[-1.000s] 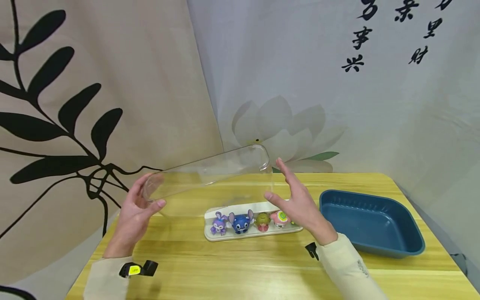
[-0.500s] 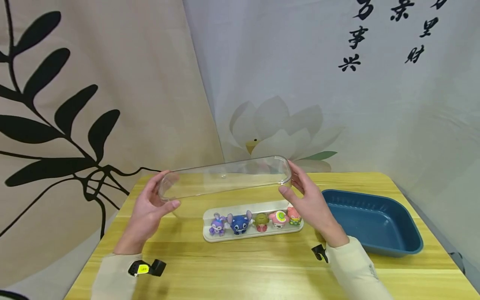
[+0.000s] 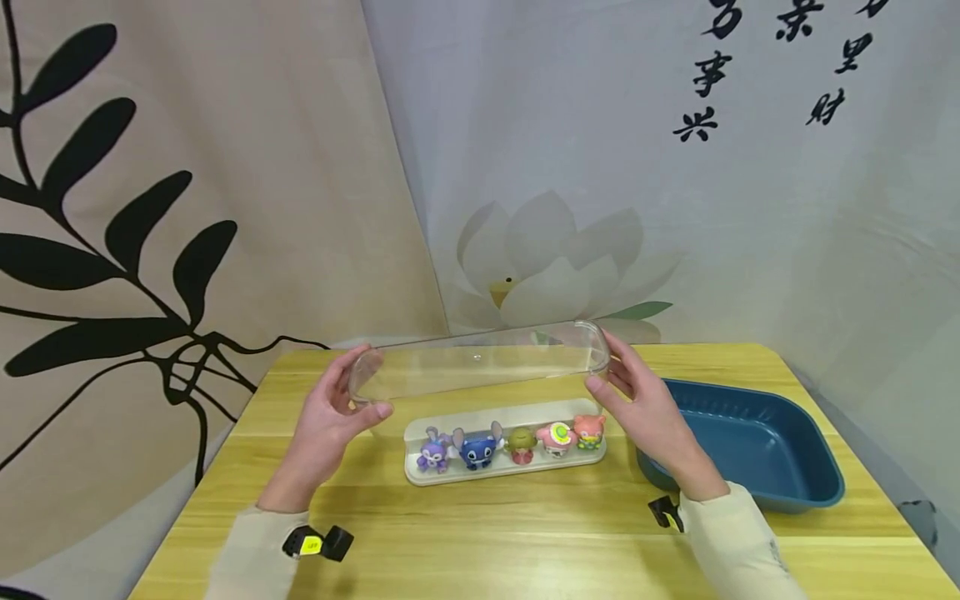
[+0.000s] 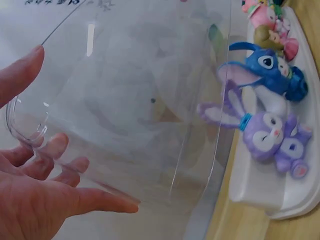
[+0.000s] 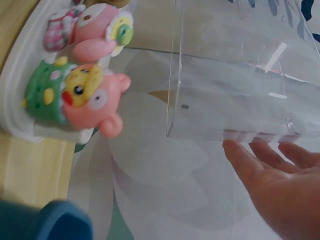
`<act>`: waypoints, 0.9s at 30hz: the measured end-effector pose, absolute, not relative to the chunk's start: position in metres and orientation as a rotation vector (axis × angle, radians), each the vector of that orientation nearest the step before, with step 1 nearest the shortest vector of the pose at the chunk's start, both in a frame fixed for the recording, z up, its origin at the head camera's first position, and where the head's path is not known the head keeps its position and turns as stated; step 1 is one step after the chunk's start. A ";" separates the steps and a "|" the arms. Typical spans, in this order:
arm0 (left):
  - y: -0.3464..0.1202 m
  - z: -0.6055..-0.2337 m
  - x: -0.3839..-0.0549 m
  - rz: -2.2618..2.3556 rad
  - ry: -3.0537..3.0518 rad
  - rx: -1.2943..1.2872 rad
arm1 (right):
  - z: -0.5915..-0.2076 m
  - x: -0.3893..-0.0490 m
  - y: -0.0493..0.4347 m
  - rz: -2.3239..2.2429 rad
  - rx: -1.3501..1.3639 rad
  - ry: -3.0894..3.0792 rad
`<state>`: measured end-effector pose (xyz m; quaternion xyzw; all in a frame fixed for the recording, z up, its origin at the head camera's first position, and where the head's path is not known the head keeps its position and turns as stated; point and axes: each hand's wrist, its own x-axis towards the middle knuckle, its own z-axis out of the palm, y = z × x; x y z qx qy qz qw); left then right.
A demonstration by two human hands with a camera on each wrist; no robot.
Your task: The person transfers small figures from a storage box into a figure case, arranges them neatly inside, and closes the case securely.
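Observation:
Above the table, a long clear plastic cover (image 3: 480, 362) hangs between both hands, tilted with its right end higher. My left hand (image 3: 330, 425) holds its left end, the fingers at the end wall. At the other end my right hand (image 3: 641, 408) grips the rounded corner. Below and in front stands a white display base (image 3: 450, 478) with a row of small figures: a purple rabbit (image 3: 433, 454), a blue big-eared figure (image 3: 477, 450), an olive-and-pink one (image 3: 522, 447), a pink one with a yellow-green ring (image 3: 557, 439) and a pink bear (image 3: 589, 431).
A deep blue plastic basin (image 3: 761, 454) stands at the right of the wooden table (image 3: 465, 533), close to my right forearm. Behind the table hangs a printed curtain (image 3: 570, 150). Small black cameras sit on both wrists.
The cover has moved right and slightly down, its tilt lessening. My right hand, apart from the cover a second ago, has taken hold of its right end; the left hand has moved along with it.

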<state>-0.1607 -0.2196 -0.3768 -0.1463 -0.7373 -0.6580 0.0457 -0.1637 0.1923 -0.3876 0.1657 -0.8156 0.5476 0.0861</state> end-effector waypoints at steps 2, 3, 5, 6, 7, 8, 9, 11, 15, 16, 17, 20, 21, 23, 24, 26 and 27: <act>-0.216 -0.378 -0.159 -1.992 -2.288 -0.420 | -0.390 -0.163 0.196 1.627 0.499 -2.440; -0.215 -0.378 -0.159 -1.980 -2.304 -0.408 | -0.391 -0.163 0.198 1.622 0.503 -2.446; -0.212 -0.380 -0.158 -1.972 -2.326 -0.393 | -0.393 -0.161 0.201 1.618 0.512 -2.455; -0.210 -0.380 -0.157 -1.972 -2.332 -0.388 | -0.394 -0.161 0.202 1.613 0.514 -2.461; -0.209 -0.381 -0.157 -1.964 -2.339 -0.385 | -0.395 -0.160 0.204 1.613 0.516 -2.465; -0.207 -0.382 -0.156 -1.953 -2.347 -0.379 | -0.396 -0.160 0.205 1.617 0.517 -2.466; -0.205 -0.383 -0.156 -1.949 -2.349 -0.374 | -0.397 -0.160 0.207 1.618 0.517 -2.468; -0.201 -0.385 -0.155 -1.942 -2.351 -0.362 | -0.399 -0.159 0.210 1.626 0.518 -2.470; -0.193 -0.387 -0.152 -1.938 -2.338 -0.345 | -0.403 -0.159 0.215 1.650 0.526 -2.470; -0.191 -0.388 -0.152 -1.946 -2.332 -0.340 | -0.404 -0.159 0.217 1.655 0.530 -2.470; -0.190 -0.389 -0.151 -1.946 -2.330 -0.338 | -0.405 -0.159 0.218 1.655 0.533 -2.470; -0.187 -0.390 -0.151 -1.945 -2.335 -0.335 | -0.408 -0.159 0.220 1.645 0.541 -2.476; -0.186 -0.391 -0.151 -1.946 -2.339 -0.331 | -0.409 -0.159 0.221 1.639 0.541 -2.481; -0.186 -0.392 -0.151 -1.932 -2.353 -0.335 | -0.411 -0.158 0.222 1.622 0.537 -2.495; -0.186 -0.393 -0.151 -1.930 -2.356 -0.338 | -0.412 -0.158 0.222 1.617 0.536 -2.500; -0.186 -0.394 -0.151 -1.928 -2.360 -0.336 | -0.414 -0.158 0.222 1.604 0.536 -2.513; -0.186 -0.395 -0.151 -1.926 -2.363 -0.336 | -0.415 -0.158 0.223 1.605 0.538 -2.516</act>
